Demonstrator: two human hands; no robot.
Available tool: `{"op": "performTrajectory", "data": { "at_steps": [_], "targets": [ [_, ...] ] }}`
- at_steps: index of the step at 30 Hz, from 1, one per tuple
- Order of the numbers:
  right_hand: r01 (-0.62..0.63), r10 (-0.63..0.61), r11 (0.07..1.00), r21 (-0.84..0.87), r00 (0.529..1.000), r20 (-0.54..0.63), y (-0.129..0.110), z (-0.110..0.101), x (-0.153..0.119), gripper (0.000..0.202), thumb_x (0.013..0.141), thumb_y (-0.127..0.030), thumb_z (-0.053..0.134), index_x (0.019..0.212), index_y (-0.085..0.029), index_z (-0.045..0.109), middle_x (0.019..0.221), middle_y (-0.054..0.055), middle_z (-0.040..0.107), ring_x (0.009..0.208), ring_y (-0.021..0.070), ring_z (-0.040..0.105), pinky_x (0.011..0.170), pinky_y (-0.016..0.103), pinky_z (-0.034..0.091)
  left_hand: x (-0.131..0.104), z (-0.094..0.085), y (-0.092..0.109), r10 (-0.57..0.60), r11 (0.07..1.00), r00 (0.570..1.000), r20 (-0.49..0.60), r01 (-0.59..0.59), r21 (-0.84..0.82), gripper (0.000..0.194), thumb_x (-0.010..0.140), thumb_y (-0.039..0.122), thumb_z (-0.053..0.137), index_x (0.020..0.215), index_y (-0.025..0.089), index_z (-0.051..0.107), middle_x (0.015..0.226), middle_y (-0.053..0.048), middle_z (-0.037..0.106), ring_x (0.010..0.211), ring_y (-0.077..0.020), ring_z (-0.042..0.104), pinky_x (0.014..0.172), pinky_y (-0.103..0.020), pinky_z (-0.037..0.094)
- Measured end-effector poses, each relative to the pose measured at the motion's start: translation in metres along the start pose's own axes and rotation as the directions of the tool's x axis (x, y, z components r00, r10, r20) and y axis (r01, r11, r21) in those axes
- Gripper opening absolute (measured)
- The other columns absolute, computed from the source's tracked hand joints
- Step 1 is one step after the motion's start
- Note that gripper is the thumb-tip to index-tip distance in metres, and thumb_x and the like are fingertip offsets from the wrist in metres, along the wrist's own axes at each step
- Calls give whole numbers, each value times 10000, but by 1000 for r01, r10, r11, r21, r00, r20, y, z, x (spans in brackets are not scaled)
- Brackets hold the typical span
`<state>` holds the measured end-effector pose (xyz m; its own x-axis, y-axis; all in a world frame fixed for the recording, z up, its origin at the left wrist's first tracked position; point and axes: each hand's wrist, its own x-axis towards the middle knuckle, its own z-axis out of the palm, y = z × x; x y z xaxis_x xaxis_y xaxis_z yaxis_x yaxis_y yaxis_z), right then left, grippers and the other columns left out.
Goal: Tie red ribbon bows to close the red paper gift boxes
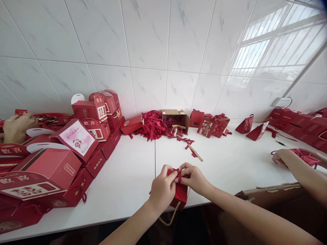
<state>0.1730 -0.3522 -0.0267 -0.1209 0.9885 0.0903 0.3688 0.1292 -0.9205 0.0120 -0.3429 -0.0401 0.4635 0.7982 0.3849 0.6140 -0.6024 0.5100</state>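
Note:
A small red gift box (pixel 181 194) sits at the table's front edge, with a gold rope handle (pixel 171 223) hanging below it. My left hand (pixel 162 187) is closed at the box's left side, thumb and fingers pinching a red ribbon (pixel 179 177) on its top. From the right, my right hand (pixel 195 177) pinches the same ribbon, its fingertips almost meeting the left ones. The exact shape of the ribbon between the fingers is partly hidden.
Stacked red boxes (pixel 87 136) fill the left side. Along the wall lie a ribbon pile (pixel 153 124) and an open carton (pixel 175 112). Another person's hands (pixel 283 159) work on a red box at right; another hand (pixel 20 127) shows far left. A cardboard box (pixel 268 194) stands below the table edge.

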Motion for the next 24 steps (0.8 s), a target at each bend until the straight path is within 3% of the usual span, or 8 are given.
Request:
{"op": "performTrajectory", "data": {
  "at_steps": [4, 9, 12, 15, 20, 24],
  "targets": [
    [-24, 25, 1000, -15, 998, 64, -1, -5, 2, 134, 654, -105, 602, 538, -168, 584, 857, 12, 531, 646, 103, 504, 592, 243, 431, -3, 0, -6, 73, 997, 997, 3, -72, -36, 367, 848, 88, 335, 1022, 226, 626, 1056, -79, 515, 614, -111, 533, 529, -263, 444],
    [24, -12, 997, -67, 986, 167, 1, -12, 8, 141, 587, -61, 559, 554, -171, 477, 836, -9, 521, 670, 105, 475, 594, 231, 395, 6, -15, -12, 210, 955, 968, 136, -173, -240, 328, 883, 150, 362, 951, 234, 672, 995, -69, 522, 685, -118, 537, 618, -259, 472],
    [59, -42, 996, -74, 976, 212, 1, -15, 10, 162, 545, -47, 579, 556, -170, 475, 823, -19, 517, 651, 97, 457, 578, 219, 382, 14, -24, -12, 245, 927, 952, 186, -174, -332, 310, 874, 143, 384, 857, 218, 684, 915, -57, 528, 750, -134, 540, 672, -253, 474],
    [103, -79, 991, -90, 967, 241, 0, -15, 10, 147, 535, -53, 592, 567, -168, 507, 838, -17, 526, 626, 88, 453, 562, 212, 382, 20, -25, -11, 209, 917, 959, 190, -124, -380, 252, 840, 135, 440, 793, 205, 677, 873, -47, 525, 724, -129, 535, 658, -243, 467],
    [173, -134, 972, -162, 964, 228, -1, -9, 10, 96, 560, -103, 609, 589, -171, 548, 871, 0, 533, 637, 92, 479, 575, 214, 405, 19, -22, -14, 54, 933, 973, 224, 31, -357, 199, 802, 149, 477, 704, 207, 640, 845, -28, 512, 573, -96, 467, 540, -224, 421],
    [164, -121, 966, -200, 970, 213, -1, -10, 8, 95, 568, -111, 603, 593, -172, 535, 864, 6, 531, 657, 101, 484, 586, 217, 408, 13, -22, -17, 21, 943, 976, 215, 52, -330, 190, 830, 190, 457, 717, 205, 609, 831, -32, 496, 541, -98, 441, 504, -231, 402]
  ]
}}
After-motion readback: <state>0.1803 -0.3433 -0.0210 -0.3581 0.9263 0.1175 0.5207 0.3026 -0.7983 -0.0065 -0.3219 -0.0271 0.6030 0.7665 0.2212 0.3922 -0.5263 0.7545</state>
